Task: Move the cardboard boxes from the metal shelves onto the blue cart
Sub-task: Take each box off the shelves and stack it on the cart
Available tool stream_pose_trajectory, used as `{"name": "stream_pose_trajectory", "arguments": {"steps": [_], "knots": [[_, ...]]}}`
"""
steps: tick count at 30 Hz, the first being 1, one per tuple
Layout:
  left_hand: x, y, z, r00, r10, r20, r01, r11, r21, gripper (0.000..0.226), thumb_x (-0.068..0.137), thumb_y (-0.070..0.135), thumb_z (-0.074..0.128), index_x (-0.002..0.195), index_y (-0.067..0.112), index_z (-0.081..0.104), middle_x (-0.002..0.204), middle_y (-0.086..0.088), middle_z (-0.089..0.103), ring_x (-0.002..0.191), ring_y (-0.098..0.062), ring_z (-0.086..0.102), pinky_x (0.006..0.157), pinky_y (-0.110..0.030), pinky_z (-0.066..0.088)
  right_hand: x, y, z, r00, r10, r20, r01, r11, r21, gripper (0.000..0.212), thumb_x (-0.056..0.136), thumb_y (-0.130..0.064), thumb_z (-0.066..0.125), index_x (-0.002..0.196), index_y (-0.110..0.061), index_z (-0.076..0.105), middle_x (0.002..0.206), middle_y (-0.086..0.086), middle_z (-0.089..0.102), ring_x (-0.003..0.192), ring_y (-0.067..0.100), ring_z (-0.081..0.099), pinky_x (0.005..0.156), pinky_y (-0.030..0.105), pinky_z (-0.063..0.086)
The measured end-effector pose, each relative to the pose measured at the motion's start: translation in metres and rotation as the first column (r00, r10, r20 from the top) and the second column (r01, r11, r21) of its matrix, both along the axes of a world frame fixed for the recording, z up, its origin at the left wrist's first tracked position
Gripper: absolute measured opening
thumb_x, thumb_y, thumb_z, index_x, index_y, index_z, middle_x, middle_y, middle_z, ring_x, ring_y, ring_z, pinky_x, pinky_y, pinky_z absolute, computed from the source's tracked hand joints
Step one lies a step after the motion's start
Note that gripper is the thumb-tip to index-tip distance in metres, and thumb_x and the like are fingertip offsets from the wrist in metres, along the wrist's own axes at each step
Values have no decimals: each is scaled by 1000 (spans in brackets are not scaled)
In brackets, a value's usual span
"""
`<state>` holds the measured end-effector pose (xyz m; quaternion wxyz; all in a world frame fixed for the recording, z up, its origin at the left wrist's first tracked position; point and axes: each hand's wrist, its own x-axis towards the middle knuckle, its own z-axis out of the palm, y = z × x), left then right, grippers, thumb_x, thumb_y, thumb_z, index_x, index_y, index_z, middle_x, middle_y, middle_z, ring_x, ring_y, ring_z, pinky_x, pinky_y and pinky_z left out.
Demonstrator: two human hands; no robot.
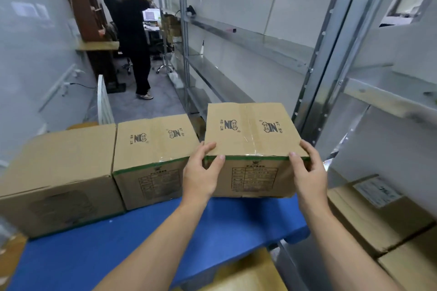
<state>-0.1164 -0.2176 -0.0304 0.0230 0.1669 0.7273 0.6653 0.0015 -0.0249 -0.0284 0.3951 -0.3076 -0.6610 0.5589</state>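
Observation:
A taped cardboard box point(250, 134) with printed logos sits at the far right of the blue cart point(146, 238). My left hand point(201, 172) grips its near left top corner. My right hand point(307, 172) grips its near right top corner. Two more cardboard boxes stand in a row to its left on the cart: a middle box point(151, 149) with the same logos and a plain left box point(59, 172). On the right, the metal shelves point(248, 38) are mostly bare, with more cardboard boxes point(376, 215) on a low shelf.
A person in black point(132, 38) stands in the aisle ahead, near a desk and office chairs. A white rack point(104, 101) leans by the left wall. Another cardboard box point(248, 274) lies below the cart's near edge. Shelf uprights point(316, 73) stand close on the right.

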Motion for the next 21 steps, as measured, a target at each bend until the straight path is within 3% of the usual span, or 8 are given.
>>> {"name": "stream_pose_trajectory", "arguments": {"steps": [2,6,9,12,15,18,21], "knots": [[-3,7,-3,1000,15,-15,-16,998,-54,30,87,37,70,115,45,64,138,15,57,133,-2,45,113,-38,38,-12,14,-8,999,36,-8,-37,999,-37,35,95,-35,62,129,-45,55,129,-5,61,118,17,56,86,33,50],[-4,17,-12,996,79,-39,-83,988,-131,35,89,31,71,123,36,66,140,13,57,133,-3,46,113,-36,39,-30,37,-27,997,77,20,-75,995,-63,34,92,-38,63,122,-52,57,127,-8,62,118,17,57,98,44,51],[-5,23,-19,993,111,-39,-116,980,-160,37,89,27,71,125,34,65,142,13,53,135,-2,43,115,-31,35,-41,48,-40,993,112,24,-110,990,-88,34,92,-36,64,122,-50,59,126,-8,63,116,15,58,98,41,51],[-5,29,-24,992,121,-41,-126,975,-185,38,89,23,71,126,32,65,131,25,51,137,0,39,113,-21,31,-51,57,-49,989,146,18,-143,984,-101,35,91,-34,65,124,-47,60,125,-7,63,115,15,59,92,33,50],[-10,32,-31,990,135,-43,-140,969,-205,37,89,21,71,124,33,65,121,37,45,138,1,38,112,-21,33,-58,63,-57,986,163,24,-159,982,-105,36,89,-35,65,122,-48,61,124,-11,64,116,14,59,95,34,50],[-12,33,-36,985,157,-76,-171,955,-243,34,89,22,72,121,32,68,138,18,52,135,2,41,106,-16,35,-63,67,-64,985,167,46,-162,982,-100,36,88,-38,64,123,-47,60,120,-24,61,117,11,58,102,40,48],[-13,33,-34,978,109,-179,-162,934,-319,29,89,24,72,118,25,71,144,8,52,131,0,44,109,-24,36,-68,69,-73,984,167,69,-160,982,-96,34,94,-31,63,126,-42,59,118,-27,58,119,11,56,105,41,46]]}}
